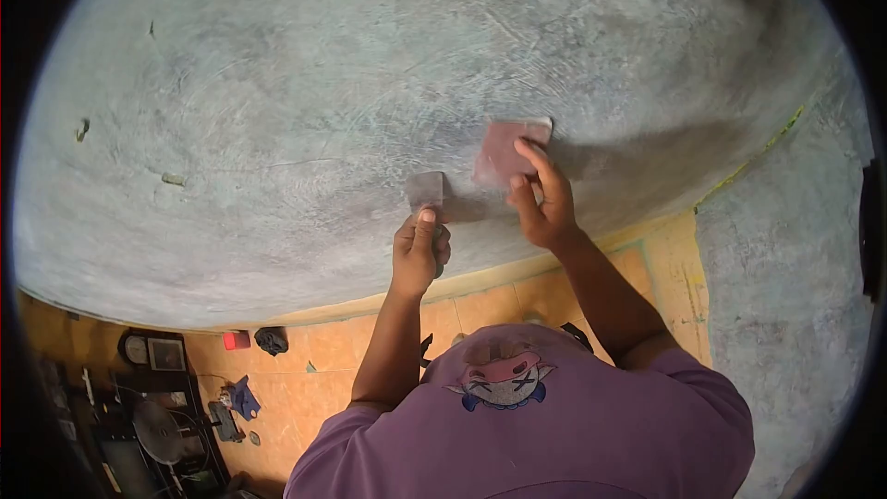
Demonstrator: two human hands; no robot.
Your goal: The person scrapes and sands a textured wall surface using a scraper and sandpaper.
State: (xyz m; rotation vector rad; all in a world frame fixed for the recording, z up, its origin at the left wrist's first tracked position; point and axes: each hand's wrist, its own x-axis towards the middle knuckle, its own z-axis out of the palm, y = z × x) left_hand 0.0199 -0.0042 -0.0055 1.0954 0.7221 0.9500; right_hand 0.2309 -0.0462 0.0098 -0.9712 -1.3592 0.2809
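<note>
From where I stand, wall (305,74) looks mostly covered: grey, streaky coat across nearly all of it. Coverage well along, finish isn't, my read. Swirls and ridges show from 11 to 1 o'clock of the hands; tone goes darker and patchy toward 2.

Gaps visible: dark nick (82,129) at about 9 o'clock, greenish spot (173,179) just inboard of it, yellow seam line (748,166) at 3, bare yellow strip (679,268) at 4. Those read as untreated. Can't tell if the coat is wet or dry.

Tools: left hand (418,254) has its fingers closed round a small scraper (426,190), thumb on it, blade up toward 12. Right hand (547,208) has thumb and a finger clamped on the reddish plate (504,150), which sits at 1 o'clock of the scraper, near it, not touching. Plate is at the wall; full edge contact, can't tell. Orange tiled floor (305,388) at 7.
</note>
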